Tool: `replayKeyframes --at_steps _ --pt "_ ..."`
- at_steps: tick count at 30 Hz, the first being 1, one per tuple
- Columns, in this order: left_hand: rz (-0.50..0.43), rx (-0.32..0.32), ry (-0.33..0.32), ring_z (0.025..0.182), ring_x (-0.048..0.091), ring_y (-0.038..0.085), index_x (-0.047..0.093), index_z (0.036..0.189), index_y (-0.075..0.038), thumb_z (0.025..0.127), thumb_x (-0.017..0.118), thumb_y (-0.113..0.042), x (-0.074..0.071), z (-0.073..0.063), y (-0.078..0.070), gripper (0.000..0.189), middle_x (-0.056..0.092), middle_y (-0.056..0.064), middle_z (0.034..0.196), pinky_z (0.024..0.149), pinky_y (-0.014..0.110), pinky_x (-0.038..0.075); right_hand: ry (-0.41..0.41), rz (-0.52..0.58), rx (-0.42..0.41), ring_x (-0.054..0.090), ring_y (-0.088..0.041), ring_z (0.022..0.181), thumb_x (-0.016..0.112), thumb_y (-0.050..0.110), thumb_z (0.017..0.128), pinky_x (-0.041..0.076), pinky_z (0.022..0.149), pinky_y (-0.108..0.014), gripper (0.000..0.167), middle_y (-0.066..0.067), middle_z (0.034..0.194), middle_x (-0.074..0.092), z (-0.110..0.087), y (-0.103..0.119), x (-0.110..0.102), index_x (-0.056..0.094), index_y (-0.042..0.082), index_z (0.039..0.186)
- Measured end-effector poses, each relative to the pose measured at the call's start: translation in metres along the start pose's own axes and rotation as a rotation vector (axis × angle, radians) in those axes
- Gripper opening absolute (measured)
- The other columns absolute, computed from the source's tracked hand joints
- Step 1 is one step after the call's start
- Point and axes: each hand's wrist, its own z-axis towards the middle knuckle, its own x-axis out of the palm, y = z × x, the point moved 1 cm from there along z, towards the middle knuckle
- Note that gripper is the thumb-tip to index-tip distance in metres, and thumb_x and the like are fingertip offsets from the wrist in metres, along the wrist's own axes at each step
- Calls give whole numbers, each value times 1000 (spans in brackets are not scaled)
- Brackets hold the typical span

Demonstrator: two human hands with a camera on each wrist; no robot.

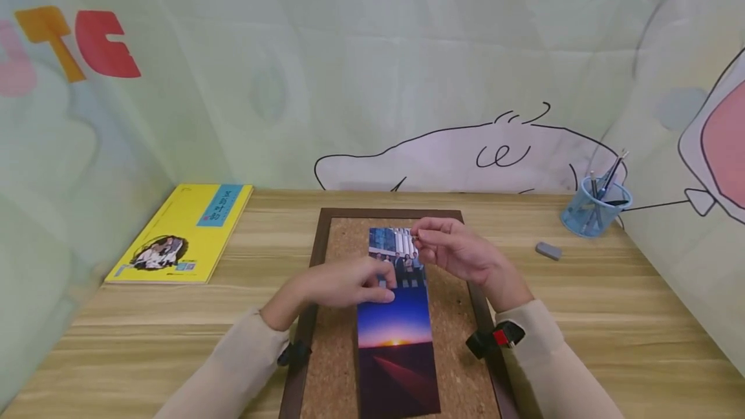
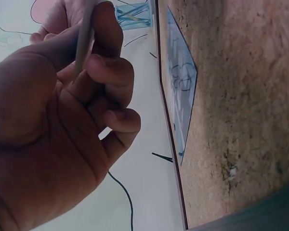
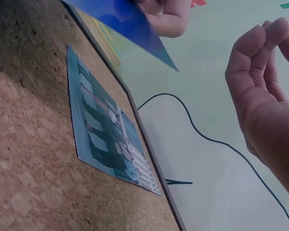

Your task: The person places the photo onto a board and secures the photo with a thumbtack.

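My left hand (image 1: pixel 349 280) pinches the top edge of a sunset photo (image 1: pixel 396 354) between thumb and fingers. In the right wrist view the blue part of this photo (image 3: pixel 127 24) stands tilted above the cork board (image 1: pixel 456 328). A group photo (image 1: pixel 401 270) lies flat on the cork, its lower part covered from the head camera by the left hand and the sunset photo. Over its upper right corner my right hand (image 1: pixel 460 254) is raised, thumb and fingertips together. A tiny dark pin-like thing (image 1: pixel 416 238) seems to show at those fingertips; its kind is unclear.
A dark wooden frame (image 1: pixel 390 213) borders the board on the wooden table (image 1: pixel 582 328). To the left lies a yellow book (image 1: pixel 198 231). At the right are a grey eraser (image 1: pixel 548 251) and a blue mesh pen cup (image 1: pixel 590 212) with pens. Printed curtains stand behind.
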Motion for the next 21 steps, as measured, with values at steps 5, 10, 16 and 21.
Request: replayKeyframes --at_steps 5,10,16,21 --pt "0 -11 31 63 53 6 63 112 -12 102 61 -27 1 1 0 19 61 -8 75 58 24 42 -6 -43 -2 53 -8 70 62 11 100 46 67 -20 7 0 88 66 0 -1 0 70 12 99" --pt "52 22 66 80 57 9 63 120 -12 101 62 -26 -2 -1 2 24 63 -5 92 72 28 48 0 -131 30 52 -10 70 60 9 101 46 70 -23 14 2 87 65 -1 -4 1 71 17 100" --pt "70 30 129 98 58 10 59 129 -20 98 67 -25 -3 -4 8 33 62 -5 109 86 32 49 -11 -225 140 53 -13 69 62 11 100 45 69 -25 16 1 87 65 -7 -10 2 76 16 104" --pt "75 38 186 98 58 10 55 138 -20 96 69 -23 -4 -6 9 45 64 -4 115 87 31 48 4 -290 160 52 -13 67 62 9 99 44 67 -26 15 1 87 66 -12 -15 2 76 16 102"
